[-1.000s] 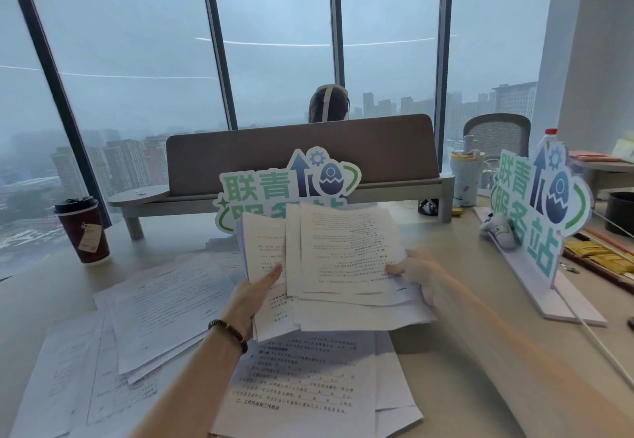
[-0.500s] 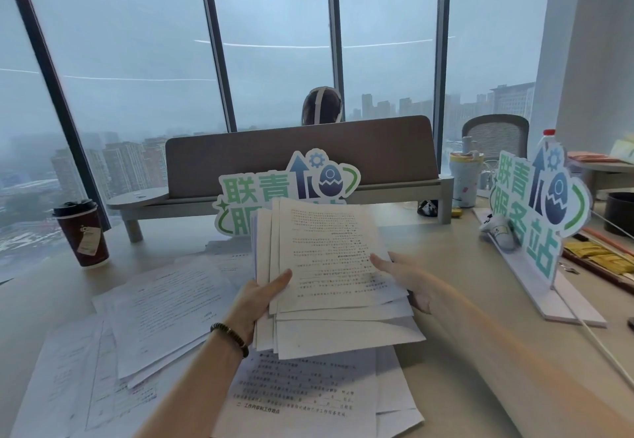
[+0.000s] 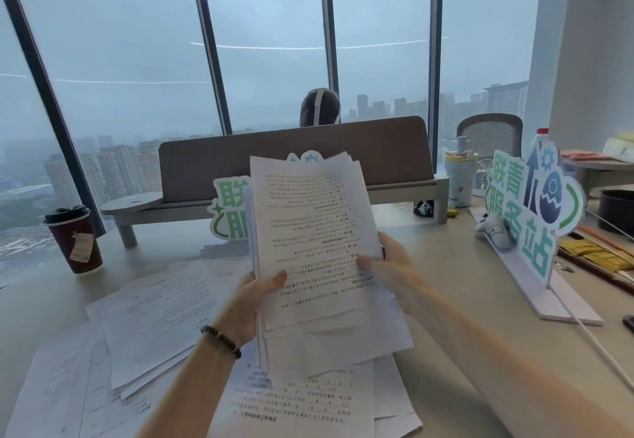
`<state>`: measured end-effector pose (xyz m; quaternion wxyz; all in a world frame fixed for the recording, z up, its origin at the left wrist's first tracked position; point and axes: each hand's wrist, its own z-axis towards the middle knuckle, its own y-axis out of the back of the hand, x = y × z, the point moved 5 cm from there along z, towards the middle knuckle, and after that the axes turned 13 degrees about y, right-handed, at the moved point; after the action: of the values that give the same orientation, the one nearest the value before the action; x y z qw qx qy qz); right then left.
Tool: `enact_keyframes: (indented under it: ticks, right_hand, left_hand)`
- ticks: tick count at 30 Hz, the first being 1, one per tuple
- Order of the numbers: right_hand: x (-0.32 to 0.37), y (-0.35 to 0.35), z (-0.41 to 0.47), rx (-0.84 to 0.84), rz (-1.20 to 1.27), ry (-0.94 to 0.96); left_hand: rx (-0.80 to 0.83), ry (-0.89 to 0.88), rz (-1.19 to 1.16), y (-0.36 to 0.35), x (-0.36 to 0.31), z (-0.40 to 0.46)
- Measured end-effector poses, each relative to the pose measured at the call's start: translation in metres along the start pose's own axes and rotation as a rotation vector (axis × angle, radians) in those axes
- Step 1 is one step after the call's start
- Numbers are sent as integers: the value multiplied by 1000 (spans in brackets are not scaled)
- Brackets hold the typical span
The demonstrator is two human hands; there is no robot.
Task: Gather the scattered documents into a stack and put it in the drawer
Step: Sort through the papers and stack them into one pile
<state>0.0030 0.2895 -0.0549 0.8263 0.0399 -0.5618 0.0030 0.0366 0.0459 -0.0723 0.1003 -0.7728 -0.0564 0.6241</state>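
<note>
Head view: bundle of documents (image 3: 310,232) now stands nearly upright between both hands, above the table (image 3: 446,300); half a second ago it lay flatter and fanned wider. Left hand (image 3: 255,304) grips the lower left edge, thumb on the front sheet. Right hand (image 3: 387,266) grips the right edge at 3 o'clock, thumb across the print, its other fingers behind the paper and unseen. Sheet edges remain staggered along the bottom. Judgement: squaring-up is under way, not finished.

Loose sheets (image 3: 154,317) remain on the table at 8 o'clock of the bundle, and more pages (image 3: 302,400) lie under it at 6 o'clock, so gathering is partial.

Hidden or unclear: no drawer in view. Bundle covers most of the green sign (image 3: 228,213) behind it. Print too blurred to read. Sheet count in hand cannot be told.
</note>
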Motion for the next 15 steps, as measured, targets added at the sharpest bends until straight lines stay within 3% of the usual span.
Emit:
enact_keyframes:
  ticks: [9, 15]
  right_hand:
    - [46, 0, 6, -105, -31, 321]
    - [46, -1, -1, -151, -9, 396]
  left_hand:
    - [-124, -332, 105, -18, -47, -21]
    - [-142, -397, 110, -24, -52, -25]
